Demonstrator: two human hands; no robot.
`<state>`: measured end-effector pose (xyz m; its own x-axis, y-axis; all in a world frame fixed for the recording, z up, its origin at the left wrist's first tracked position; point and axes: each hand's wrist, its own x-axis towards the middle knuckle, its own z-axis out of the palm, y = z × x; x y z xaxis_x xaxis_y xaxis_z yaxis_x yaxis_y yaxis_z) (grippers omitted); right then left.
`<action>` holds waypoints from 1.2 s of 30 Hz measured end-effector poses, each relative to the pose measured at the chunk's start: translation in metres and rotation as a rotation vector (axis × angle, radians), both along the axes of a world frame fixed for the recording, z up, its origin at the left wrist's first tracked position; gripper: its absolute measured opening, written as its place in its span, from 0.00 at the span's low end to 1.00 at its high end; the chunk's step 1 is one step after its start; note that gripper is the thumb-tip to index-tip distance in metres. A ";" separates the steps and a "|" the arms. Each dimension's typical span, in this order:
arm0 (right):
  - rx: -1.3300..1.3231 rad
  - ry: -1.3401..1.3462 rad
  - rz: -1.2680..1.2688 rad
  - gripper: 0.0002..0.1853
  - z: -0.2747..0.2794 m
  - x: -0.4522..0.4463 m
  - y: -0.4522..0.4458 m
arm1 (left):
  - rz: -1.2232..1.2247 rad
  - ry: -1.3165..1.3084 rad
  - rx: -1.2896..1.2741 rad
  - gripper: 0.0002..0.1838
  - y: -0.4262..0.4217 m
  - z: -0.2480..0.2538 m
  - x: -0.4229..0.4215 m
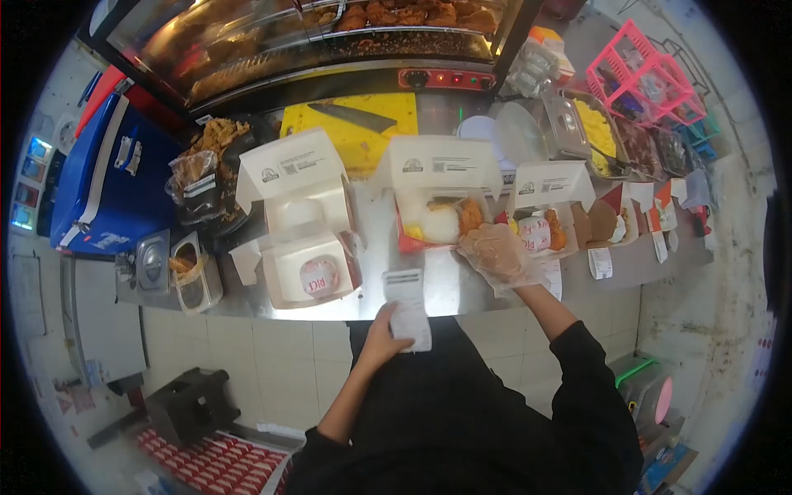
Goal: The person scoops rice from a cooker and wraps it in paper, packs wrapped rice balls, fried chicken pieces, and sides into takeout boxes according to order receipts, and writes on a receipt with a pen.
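Note:
My left hand (384, 338) grips a printed paper receipt (407, 309) in front of the counter edge. In a clear plastic glove, my right hand (499, 254) reaches over the right side of an open white box (445, 165). Its fingers curl against a piece of fried chicken (470, 214); the glove partly hides the contact. White rice (442, 224) and something yellow lie beside the chicken. To the right, another open box (551, 186) contains fried chicken and a wrapped packet marked RICE (536, 234).
Two open boxes stand at left, the nearer holding a RICE packet (319, 276). A knife (355, 116) lies on a yellow board (396, 103) beneath the heated display (330, 78). A blue cooler (103, 181) stands left; a pink basket (648, 74) is at back right.

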<state>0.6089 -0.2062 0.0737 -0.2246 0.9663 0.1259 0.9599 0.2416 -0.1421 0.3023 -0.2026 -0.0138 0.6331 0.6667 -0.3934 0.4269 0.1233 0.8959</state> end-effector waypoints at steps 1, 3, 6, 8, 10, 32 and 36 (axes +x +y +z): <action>0.028 0.025 0.007 0.06 0.006 0.000 -0.007 | -0.086 0.034 0.113 0.47 0.001 -0.009 0.012; 0.075 0.060 0.027 0.04 0.003 -0.001 -0.017 | -0.168 -0.049 0.008 0.46 0.014 -0.012 0.063; 0.080 0.008 -0.081 0.04 -0.019 0.003 -0.048 | -0.242 -0.133 0.198 0.42 0.012 0.000 0.120; 0.107 0.000 -0.116 0.06 -0.027 0.007 -0.054 | -0.176 -0.057 0.338 0.37 -0.004 0.004 0.127; 0.096 0.024 -0.146 0.06 -0.017 -0.006 -0.058 | -0.148 -0.036 0.449 0.34 -0.013 0.032 0.102; -0.166 0.592 -0.806 0.20 -0.022 -0.132 0.065 | 0.461 -0.321 0.154 0.25 0.168 -0.011 -0.082; -0.173 0.819 -0.950 0.17 0.107 -0.140 0.046 | 1.127 -0.397 0.449 0.13 0.198 0.087 -0.095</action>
<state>0.4692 -0.1602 0.1806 0.6487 0.7208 -0.2441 0.3606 -0.5736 -0.7355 0.2076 -0.0044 0.0735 -0.3459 0.9339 0.0909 -0.0210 -0.1045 0.9943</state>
